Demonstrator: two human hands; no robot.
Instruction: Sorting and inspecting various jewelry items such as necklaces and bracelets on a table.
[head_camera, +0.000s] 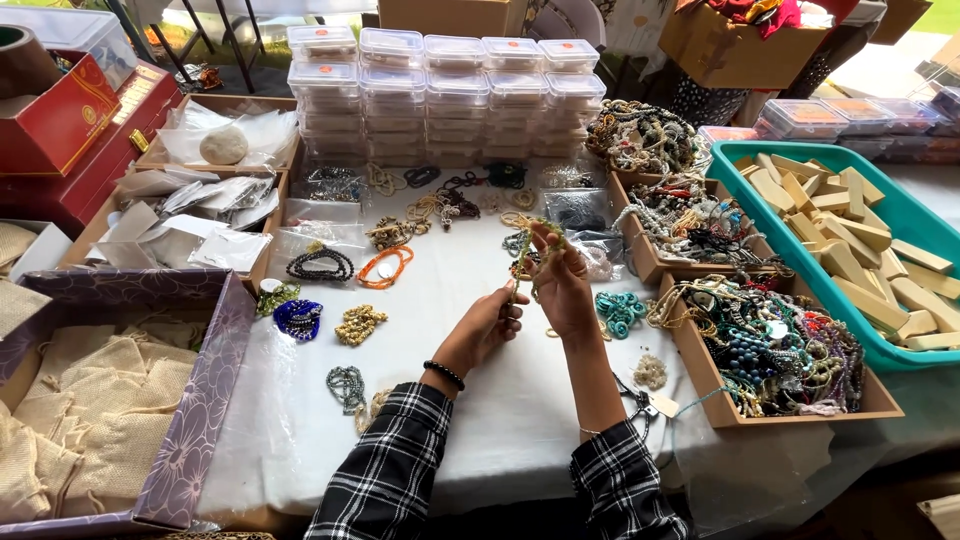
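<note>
Over the middle of the white-covered table (520, 420), a greenish bead strand (528, 250) is held up between both hands. The right hand (562, 285) is raised, w/ its fingertips (545, 238) pinched shut on the strand's upper part; the left hand (487, 325) is lower, thumb and forefinger closed narrowly on the strand's hanging end (exact contact is hard to make out). A black bead bracelet (444, 375) is worn on the left wrist, and both forearms are covered by black-and-white plaid sleeves (390, 470).

Around the hands, small bracelets are laid out on the cloth: an orange one (385, 267), a dark blue one (298, 318), a teal pile (620, 312) just right of the right hand. At right, an open cardboard tray (700, 370) is filled w/ mixed bead jewellery, and a teal plastic bin (790, 250) of pale wooden blocks (860, 265) is set beside it. At back, clear lidded boxes (445, 95) are stacked in rows. At left, a purple floral box (195, 420) is packed w/ burlap pouches (90, 400).
</note>
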